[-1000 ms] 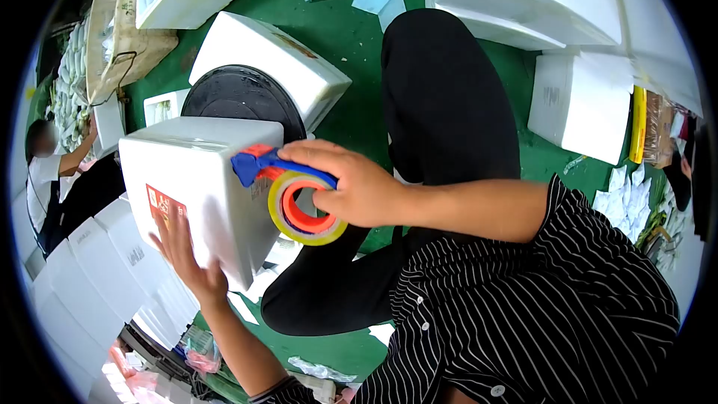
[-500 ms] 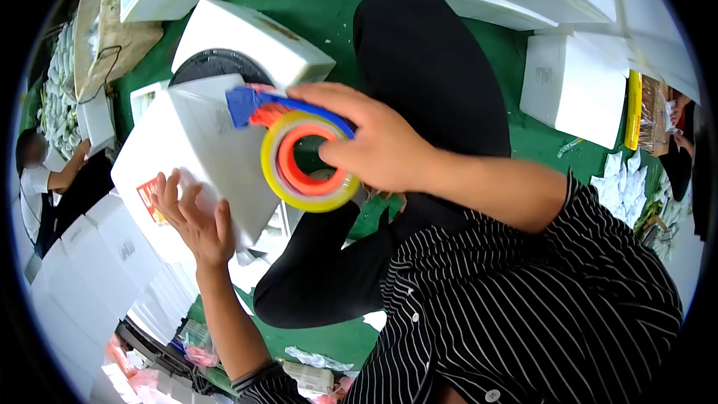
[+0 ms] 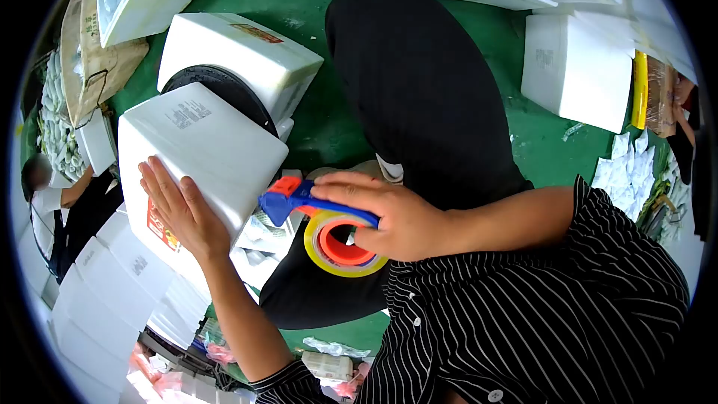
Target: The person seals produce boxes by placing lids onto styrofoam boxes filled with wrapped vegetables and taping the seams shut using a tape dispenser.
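A white foam box (image 3: 206,135) stands tilted in front of me, with a printed stamp on its upper face and a red label (image 3: 161,226) on its side. My left hand (image 3: 187,217) lies against this box, fingers stretched out, partly over the label. In my right hand (image 3: 393,213) is a tape dispenser (image 3: 288,198), blue and orange, carrying a roll of yellow-edged tape (image 3: 320,254). The dispenser's head is just right of the box's near corner; whether they touch I cannot tell. Under the box shows a round black stand (image 3: 224,90).
Another white foam box (image 3: 224,41) sits behind the black stand. More foam boxes line the left (image 3: 112,269) and the right (image 3: 576,67). White sheets (image 3: 621,176) lie on the green floor at right. A co-worker (image 3: 56,209) is at far left.
The dispenser in my right hand has come down from over the box toward my lap. The box has turned so its stamped face shows more. My left hand has flattened against it.
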Available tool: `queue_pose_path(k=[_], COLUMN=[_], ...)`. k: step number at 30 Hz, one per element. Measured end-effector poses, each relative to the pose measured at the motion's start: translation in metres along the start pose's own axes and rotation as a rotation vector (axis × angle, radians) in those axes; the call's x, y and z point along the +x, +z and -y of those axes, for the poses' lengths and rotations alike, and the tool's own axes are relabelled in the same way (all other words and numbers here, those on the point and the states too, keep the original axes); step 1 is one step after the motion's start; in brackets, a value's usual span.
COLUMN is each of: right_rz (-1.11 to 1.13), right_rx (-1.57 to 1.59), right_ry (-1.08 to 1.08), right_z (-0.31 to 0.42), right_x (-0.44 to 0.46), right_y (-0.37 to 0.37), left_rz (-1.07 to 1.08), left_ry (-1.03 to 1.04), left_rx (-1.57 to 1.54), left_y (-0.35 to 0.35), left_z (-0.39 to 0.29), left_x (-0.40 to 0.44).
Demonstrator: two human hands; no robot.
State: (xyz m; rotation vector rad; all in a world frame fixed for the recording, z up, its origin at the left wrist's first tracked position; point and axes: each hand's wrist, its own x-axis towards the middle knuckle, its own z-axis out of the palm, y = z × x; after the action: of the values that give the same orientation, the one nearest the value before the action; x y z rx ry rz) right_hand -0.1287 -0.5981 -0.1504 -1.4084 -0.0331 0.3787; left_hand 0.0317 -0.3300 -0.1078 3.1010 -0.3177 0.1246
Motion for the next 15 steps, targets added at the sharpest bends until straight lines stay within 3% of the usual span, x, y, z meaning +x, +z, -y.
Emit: queue_pose_path(k=[5, 7, 8, 11, 12, 13, 15], right_rz=[-0.081, -0.113, -0.189, -0.268, -0.261, -0.266, -0.055], right_rx=[0.005, 0.133, 0.078, 0.029, -0.043, -0.106, -0.088], right_ry=[-0.062, -0.004, -0.073, -0.216, -0.244, -0.263, -0.132], right_z=[0.004, 0.013, 0.015, 0.022, 0.02, 0.018, 0.058], right_x=[0.028, 0.055, 0.074, 0.15, 0.182, 0.207, 0.23], right_y=[0.018, 0.013, 0.01, -0.003, -0.006, -0.008, -0.036], left_rz=[-0.048, -0.216, -0.308, -0.306, -0.191, -0.044, 0.047], left_ry=[-0.157, -0.386, -0.497, -0.329, -0.26, -0.055, 0.337], left_rx=[-0.073, -0.394, -0.56, -0.835, -0.748, -0.497, -0.027], left_y=[0.003, -0.002, -0.005, -0.018, -0.038, -0.055, -0.057], left_z=[-0.013, -0.039, -0.047, -0.024, -0.022, -0.005, 0.028], left_x=[0.025, 0.054, 0.063, 0.081, 0.072, 0.052, 0.004])
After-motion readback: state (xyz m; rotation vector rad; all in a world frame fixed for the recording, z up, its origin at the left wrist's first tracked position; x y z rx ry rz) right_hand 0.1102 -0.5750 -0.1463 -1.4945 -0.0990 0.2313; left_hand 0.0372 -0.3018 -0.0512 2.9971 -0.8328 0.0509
